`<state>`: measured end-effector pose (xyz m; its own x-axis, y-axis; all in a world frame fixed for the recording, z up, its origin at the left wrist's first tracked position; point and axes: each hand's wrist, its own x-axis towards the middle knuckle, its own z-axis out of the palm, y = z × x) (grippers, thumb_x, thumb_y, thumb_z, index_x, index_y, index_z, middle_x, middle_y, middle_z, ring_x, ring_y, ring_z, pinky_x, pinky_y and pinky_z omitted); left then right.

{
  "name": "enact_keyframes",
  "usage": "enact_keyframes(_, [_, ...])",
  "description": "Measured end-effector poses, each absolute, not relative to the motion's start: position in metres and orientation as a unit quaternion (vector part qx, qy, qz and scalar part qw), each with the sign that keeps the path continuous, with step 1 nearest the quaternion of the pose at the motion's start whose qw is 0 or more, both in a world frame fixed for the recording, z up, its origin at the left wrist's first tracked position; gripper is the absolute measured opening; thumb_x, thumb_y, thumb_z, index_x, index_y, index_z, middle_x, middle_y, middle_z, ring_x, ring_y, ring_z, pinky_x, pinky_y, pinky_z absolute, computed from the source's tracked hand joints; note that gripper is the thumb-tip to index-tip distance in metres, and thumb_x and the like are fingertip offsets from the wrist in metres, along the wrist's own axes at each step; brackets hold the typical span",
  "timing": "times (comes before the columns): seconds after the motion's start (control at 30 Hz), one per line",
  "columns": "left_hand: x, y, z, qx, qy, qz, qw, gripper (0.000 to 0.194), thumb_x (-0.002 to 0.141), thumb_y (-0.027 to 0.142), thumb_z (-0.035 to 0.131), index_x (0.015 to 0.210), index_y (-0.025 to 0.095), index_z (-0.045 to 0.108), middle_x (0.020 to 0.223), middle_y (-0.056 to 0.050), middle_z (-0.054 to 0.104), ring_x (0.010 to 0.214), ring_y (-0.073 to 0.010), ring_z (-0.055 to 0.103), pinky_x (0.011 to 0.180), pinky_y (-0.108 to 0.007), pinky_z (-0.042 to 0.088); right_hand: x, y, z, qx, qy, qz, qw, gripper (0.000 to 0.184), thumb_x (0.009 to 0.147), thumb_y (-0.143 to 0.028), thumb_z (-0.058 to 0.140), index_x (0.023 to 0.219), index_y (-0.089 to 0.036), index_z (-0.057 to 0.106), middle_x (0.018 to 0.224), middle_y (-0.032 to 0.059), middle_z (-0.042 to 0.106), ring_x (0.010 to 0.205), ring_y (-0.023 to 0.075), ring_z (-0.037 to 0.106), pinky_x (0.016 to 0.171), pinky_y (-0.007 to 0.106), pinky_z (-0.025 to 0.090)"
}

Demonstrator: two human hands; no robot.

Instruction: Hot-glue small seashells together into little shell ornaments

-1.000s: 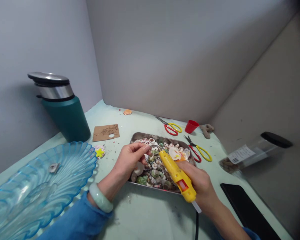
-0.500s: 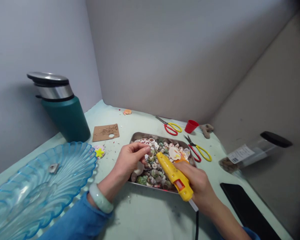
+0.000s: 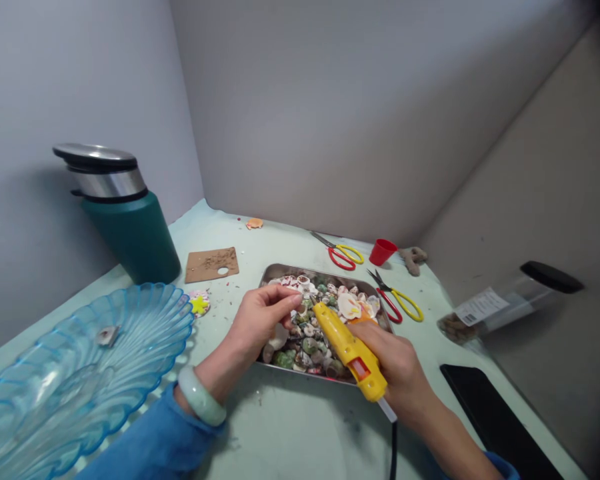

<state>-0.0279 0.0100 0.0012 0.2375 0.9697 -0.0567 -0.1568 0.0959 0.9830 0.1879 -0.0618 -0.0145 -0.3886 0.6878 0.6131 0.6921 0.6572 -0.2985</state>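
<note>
My right hand is wrapped round a yellow hot glue gun, a glue stick and black cord showing at its rear. The nozzle points up and left, close to the fingertips of my left hand. Thumb and index finger of that hand are pinched together; whatever small thing may sit between them is too small to make out. Both hands are over a metal tray filled with small seashells and stones, some white, some greenish. A white and orange shell piece lies at the tray's right side.
On the left stand a blue scalloped glass dish and a teal bottle. A brown card lies behind. Two pairs of scissors, a red cup, a clear jar and a black phone-like slab are to the right.
The glue gun's nozzle has shifted very slightly to the right, away from my left fingertips. My left hand keeps its pinch, nearly still.
</note>
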Motion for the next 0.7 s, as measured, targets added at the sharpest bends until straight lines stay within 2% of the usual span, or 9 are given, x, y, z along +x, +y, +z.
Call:
enact_keyframes(0.17, [-0.0288, 0.0113, -0.0020, 0.496, 0.399, 0.449, 0.627, 0.023, 0.069, 0.033, 0.073, 0.076, 0.012, 0.067, 0.060, 0.002, 0.060, 0.042, -0.0041, 0.048, 0.044, -0.018, 0.037, 0.1881, -0.0615, -0.0150, -0.410, -0.834, 0.000, 0.369, 0.022, 0.085, -0.027, 0.056, 0.106, -0.019, 0.055, 0.089, 0.0090, 0.068, 0.077, 0.0210, 0.067, 0.068, 0.031, 0.053])
enact_keyframes(0.33, [-0.0287, 0.0113, -0.0021, 0.492, 0.396, 0.458, 0.626, 0.022, 0.071, 0.032, 0.071, 0.076, 0.012, 0.065, 0.064, 0.002, 0.062, 0.044, -0.0042, 0.050, 0.046, -0.018, 0.040, 0.1891, -0.0617, -0.0164, -0.405, -0.834, 0.002, 0.374, 0.025, 0.084, -0.027, 0.057, 0.108, -0.019, 0.054, 0.090, 0.0092, 0.068, 0.078, 0.0213, 0.067, 0.069, 0.031, 0.053])
enact_keyframes(0.47, [-0.0277, 0.0098, 0.0013, 0.483, 0.388, 0.468, 0.630, 0.023, 0.067, 0.030, 0.074, 0.075, 0.013, 0.063, 0.064, 0.002, 0.062, 0.044, -0.0050, 0.050, 0.047, -0.019, 0.043, 0.1893, -0.0621, -0.0179, -0.409, -0.827, -0.009, 0.386, 0.025, 0.085, -0.027, 0.057, 0.109, -0.018, 0.055, 0.091, 0.0097, 0.068, 0.079, 0.0215, 0.067, 0.070, 0.031, 0.054])
enact_keyframes(0.7, [-0.0273, 0.0085, 0.0028, 0.495, 0.401, 0.466, 0.614, 0.022, 0.065, 0.031, 0.074, 0.073, 0.013, 0.065, 0.061, 0.001, 0.062, 0.044, -0.0055, 0.049, 0.045, -0.018, 0.038, 0.1902, -0.0613, -0.0174, -0.403, -0.831, -0.005, 0.383, 0.025, 0.084, -0.027, 0.057, 0.108, -0.018, 0.055, 0.089, 0.0098, 0.068, 0.077, 0.0216, 0.067, 0.067, 0.031, 0.054])
